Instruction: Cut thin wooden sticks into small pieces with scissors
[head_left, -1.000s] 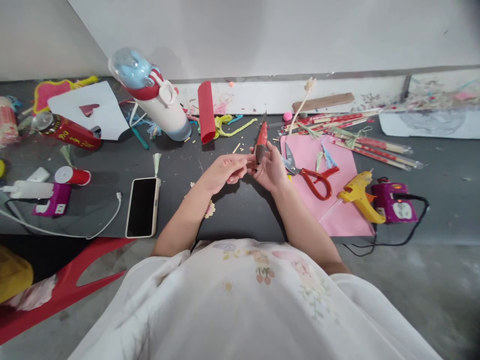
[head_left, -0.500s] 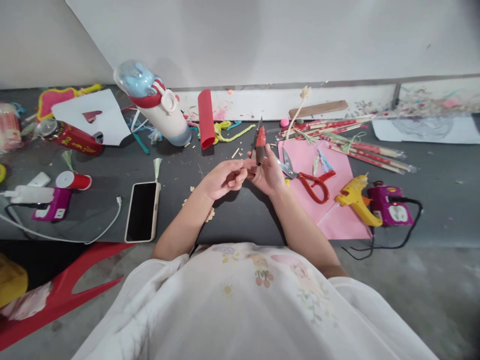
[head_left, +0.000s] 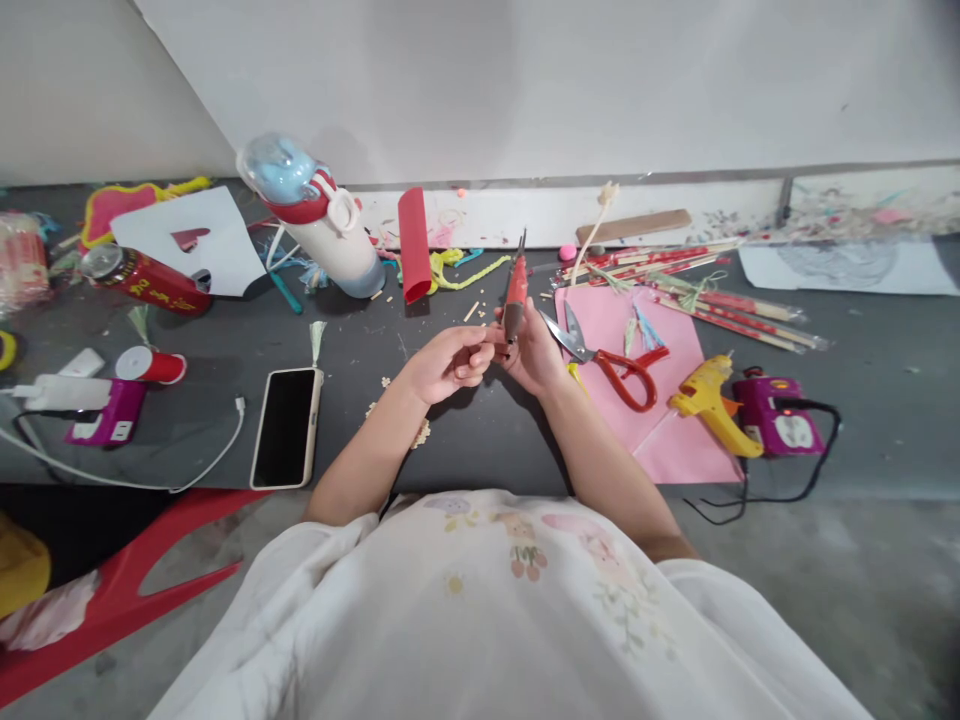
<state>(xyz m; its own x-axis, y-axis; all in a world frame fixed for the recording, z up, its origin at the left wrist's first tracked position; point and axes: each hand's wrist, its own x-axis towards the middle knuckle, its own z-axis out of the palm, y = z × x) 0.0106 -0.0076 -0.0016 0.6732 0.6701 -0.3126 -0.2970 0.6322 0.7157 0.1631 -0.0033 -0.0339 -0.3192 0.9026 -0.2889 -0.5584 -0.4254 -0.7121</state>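
Note:
A slim red and dark brown piece stands tilted up between my hands, with thin dark prongs at its far end; its exact kind I cannot make out. My right hand is closed around its right side and lower part. From the other side, my left hand reaches its lower end with the index finger and thumb, the other fingers curled in. Red-handled scissors lie just right of my right hand, blades partly on a pink sheet. Small wooden bits lie beneath my left forearm.
Left of my arms are a phone, a water bottle, a red can and a thread spool. A red roll stands ahead. On the right are a yellow glue gun, a purple power socket and wrapped sticks.
The red and brown piece has tipped slightly, its lower end moving a little toward me and to the left. Both hands stay close around it. The view has shifted slightly.

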